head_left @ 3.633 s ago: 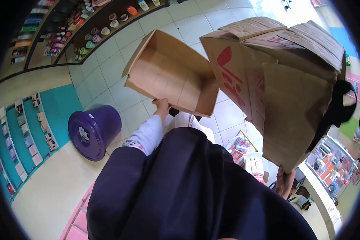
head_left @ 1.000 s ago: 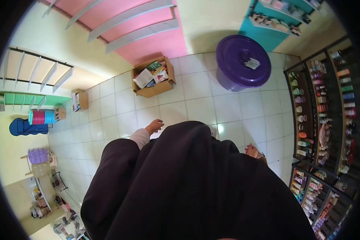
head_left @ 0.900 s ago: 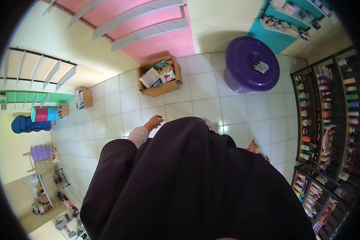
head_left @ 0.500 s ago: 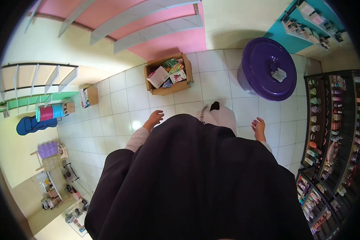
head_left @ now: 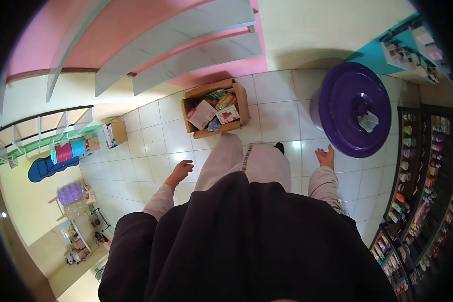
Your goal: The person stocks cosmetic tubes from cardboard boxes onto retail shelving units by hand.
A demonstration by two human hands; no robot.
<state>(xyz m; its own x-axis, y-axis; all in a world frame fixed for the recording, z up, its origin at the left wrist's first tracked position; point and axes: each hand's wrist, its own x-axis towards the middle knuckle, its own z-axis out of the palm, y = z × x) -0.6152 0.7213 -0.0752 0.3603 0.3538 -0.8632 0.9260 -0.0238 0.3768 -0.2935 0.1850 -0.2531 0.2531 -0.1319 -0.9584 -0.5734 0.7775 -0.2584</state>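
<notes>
My left hand [head_left: 180,172] hangs in the air beside my left leg, its fingers loosely spread and nothing in them. On the other side, my right hand [head_left: 325,157] holds nothing either, its fingers apart and curled a little. It is nearest to a big purple lidded tub [head_left: 345,121], apart from it as far as I can tell. A crumpled whitish wrapper [head_left: 368,121] lies on the lid. Ahead of my legs, an open cardboard box [head_left: 243,109] stands on the floor, filled with several small cartons, among them a pale pink one [head_left: 202,115].
Grey wall shelves [head_left: 196,63] curve along the pink wall ahead. A dark display rack [head_left: 405,166] of small bottles and jars stands at right. Further left are a smaller carton [head_left: 118,133], a blue bag [head_left: 50,168] and purple packs [head_left: 69,193]. White tiles [head_left: 275,111] cover the floor.
My legs have stepped forward, and the box and tub now appear nearer. My left hand has swung lower and outward; my right hand has turned and its forearm shows more.
</notes>
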